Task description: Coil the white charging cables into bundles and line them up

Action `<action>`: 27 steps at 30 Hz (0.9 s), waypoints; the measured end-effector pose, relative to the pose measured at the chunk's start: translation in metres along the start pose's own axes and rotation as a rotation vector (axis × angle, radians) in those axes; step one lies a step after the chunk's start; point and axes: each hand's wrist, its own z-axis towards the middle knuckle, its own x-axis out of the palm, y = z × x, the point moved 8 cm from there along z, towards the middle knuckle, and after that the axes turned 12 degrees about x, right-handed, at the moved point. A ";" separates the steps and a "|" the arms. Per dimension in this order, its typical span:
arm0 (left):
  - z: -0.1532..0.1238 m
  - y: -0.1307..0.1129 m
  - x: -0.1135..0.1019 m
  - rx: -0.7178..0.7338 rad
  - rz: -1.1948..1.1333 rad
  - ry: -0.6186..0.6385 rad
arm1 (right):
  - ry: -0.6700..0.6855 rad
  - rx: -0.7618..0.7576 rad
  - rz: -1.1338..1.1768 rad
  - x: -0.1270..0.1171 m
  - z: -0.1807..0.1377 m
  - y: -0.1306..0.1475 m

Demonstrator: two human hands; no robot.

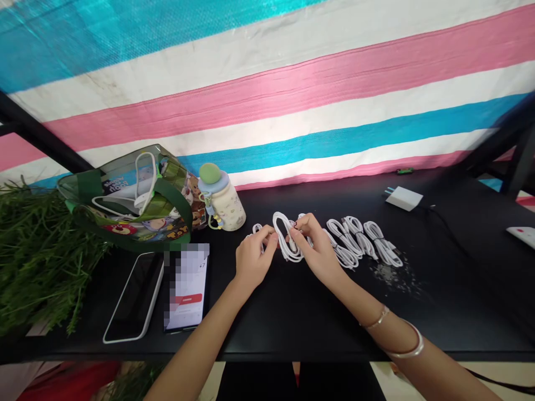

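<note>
As I look down through the head camera, I have both hands on one looped white cable (291,256), held between them over the middle of the desk (271,328). My left hand (252,260) pinches its left side between thumb and fingers; my right hand (316,247) grips its right side, a small dark strip showing at the fingertips. Just right of that hand I see more coiled white cables (382,245) in a row, and farther right a white charger (404,198). Beyond my left hand stands a cream bottle (229,210), beside a see-through green bag (169,225).
</note>
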 end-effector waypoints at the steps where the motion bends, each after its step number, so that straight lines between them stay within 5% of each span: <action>1: 0.000 0.001 0.001 -0.009 -0.007 0.006 | 0.019 0.029 0.036 0.002 0.001 -0.003; 8: 0.000 0.003 0.005 -0.028 -0.045 0.046 | 0.042 0.145 0.168 0.008 0.004 -0.022; 20: 0.000 0.005 0.009 -0.010 0.036 0.088 | 0.054 0.176 0.168 0.008 0.005 -0.016; 27: 0.000 0.006 0.008 0.057 -0.188 -0.003 | 0.055 0.201 0.134 0.000 0.008 -0.015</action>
